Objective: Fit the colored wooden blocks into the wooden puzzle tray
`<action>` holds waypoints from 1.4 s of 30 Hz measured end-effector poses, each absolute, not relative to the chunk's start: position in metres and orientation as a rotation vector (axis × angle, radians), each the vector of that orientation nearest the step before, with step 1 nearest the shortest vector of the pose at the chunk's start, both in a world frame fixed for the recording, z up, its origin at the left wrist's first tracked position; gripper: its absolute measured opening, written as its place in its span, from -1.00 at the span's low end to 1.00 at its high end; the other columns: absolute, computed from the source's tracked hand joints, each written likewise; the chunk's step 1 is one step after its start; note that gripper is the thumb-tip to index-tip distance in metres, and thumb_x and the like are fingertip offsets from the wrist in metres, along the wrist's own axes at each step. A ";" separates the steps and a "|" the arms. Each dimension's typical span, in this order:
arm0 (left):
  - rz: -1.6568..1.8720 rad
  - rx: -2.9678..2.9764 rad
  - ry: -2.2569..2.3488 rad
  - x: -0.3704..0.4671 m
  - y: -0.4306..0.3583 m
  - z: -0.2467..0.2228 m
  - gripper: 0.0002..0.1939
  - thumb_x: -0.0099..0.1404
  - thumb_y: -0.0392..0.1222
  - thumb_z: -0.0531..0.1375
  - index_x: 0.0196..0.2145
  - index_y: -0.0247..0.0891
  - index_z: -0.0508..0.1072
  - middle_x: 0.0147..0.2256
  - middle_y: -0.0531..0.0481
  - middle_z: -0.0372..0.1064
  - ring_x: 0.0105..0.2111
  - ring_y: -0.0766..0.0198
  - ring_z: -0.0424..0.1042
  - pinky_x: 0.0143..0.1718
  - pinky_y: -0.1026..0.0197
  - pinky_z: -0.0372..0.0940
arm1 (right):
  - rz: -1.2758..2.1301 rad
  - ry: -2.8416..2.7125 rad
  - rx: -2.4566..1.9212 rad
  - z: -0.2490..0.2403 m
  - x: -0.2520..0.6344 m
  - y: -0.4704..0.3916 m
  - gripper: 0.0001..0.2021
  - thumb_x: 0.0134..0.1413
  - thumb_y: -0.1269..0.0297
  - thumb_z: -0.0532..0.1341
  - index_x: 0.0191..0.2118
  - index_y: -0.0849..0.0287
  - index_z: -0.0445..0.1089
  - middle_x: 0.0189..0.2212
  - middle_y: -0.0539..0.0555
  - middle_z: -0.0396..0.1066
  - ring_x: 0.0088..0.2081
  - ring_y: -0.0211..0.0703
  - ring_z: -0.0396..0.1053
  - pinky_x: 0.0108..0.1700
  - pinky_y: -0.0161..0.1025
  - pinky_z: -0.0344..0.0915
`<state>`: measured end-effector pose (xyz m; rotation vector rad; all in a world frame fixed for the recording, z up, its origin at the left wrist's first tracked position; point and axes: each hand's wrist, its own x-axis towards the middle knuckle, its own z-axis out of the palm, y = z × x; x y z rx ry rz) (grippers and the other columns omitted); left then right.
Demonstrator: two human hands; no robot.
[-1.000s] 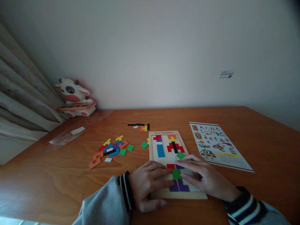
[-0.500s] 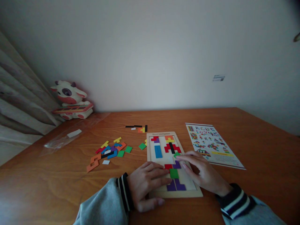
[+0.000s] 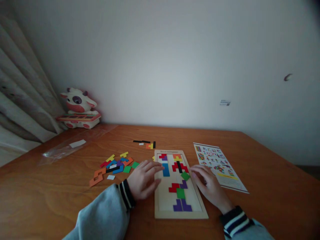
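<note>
A wooden puzzle board [image 3: 160,200] lies in front of me with coloured flat pieces on it. My left hand [image 3: 145,180] hovers at the board's left edge, thumb and fingers apart, fingertips beside a blue rectangle [image 3: 166,170]. At the right edge is my right hand [image 3: 210,188], fingers curved and apart, holding nothing. Close to its fingertips a green square [image 3: 185,176] lies turned at an angle below a red and black figure [image 3: 179,167]. Lower down sit a red piece [image 3: 173,188], another green square [image 3: 180,193] and purple pieces [image 3: 186,206].
Loose coloured pieces [image 3: 117,169] are heaped left of the board, and a few more [image 3: 150,146] lie behind it. A printed pattern sheet [image 3: 228,176] is on the right. Back left are a clear plastic bag [image 3: 60,151] and a cow toy keyboard [image 3: 79,113].
My left hand has lifted off the board's lower part and moved up and left. My right hand has let go of the green square, which now lies on the board. The view has tilted up.
</note>
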<state>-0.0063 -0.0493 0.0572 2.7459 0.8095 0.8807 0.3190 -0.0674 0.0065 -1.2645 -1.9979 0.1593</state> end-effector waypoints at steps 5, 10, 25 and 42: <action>0.940 2.758 1.156 -0.035 -0.021 0.046 -0.62 0.34 -0.24 0.05 0.09 -0.20 0.35 -0.03 -0.16 0.41 -0.08 0.06 0.37 -0.03 -0.03 0.31 | -0.004 -1.993 -1.309 0.005 0.318 -0.057 -0.78 0.31 0.23 0.05 -0.12 0.08 0.43 -0.16 0.13 0.45 -0.07 0.00 0.39 0.02 0.04 0.34; 1.034 2.784 1.386 -0.065 -0.009 0.036 -0.63 0.30 -0.26 0.07 0.04 -0.20 0.40 -0.07 -0.15 0.43 -0.09 0.06 0.39 -0.04 -0.03 0.30 | -0.069 -2.016 -1.341 0.003 0.316 -0.046 -0.78 0.29 0.21 0.06 -0.10 0.09 0.42 -0.17 0.12 0.45 -0.09 -0.01 0.40 0.00 0.00 0.35; 0.757 2.843 1.505 -0.124 0.002 0.036 -0.61 0.30 0.16 0.16 -0.14 -0.19 0.52 -0.19 -0.12 0.48 -0.16 0.09 0.41 -0.09 0.04 0.27 | -0.166 -1.933 -1.444 -0.019 0.333 -0.028 -0.76 0.25 0.18 0.05 -0.08 0.12 0.36 -0.15 0.18 0.44 -0.08 0.06 0.39 0.00 0.06 0.32; 0.588 2.864 1.141 -0.026 -0.006 0.018 -0.56 0.43 -0.10 0.03 0.21 -0.23 0.26 0.17 -0.12 0.31 0.12 0.03 0.31 0.12 -0.07 0.22 | -0.128 -1.849 -1.389 -0.017 0.326 -0.024 -0.76 0.25 0.21 0.07 -0.03 0.11 0.34 -0.15 0.17 0.43 -0.14 0.01 0.42 -0.07 0.01 0.38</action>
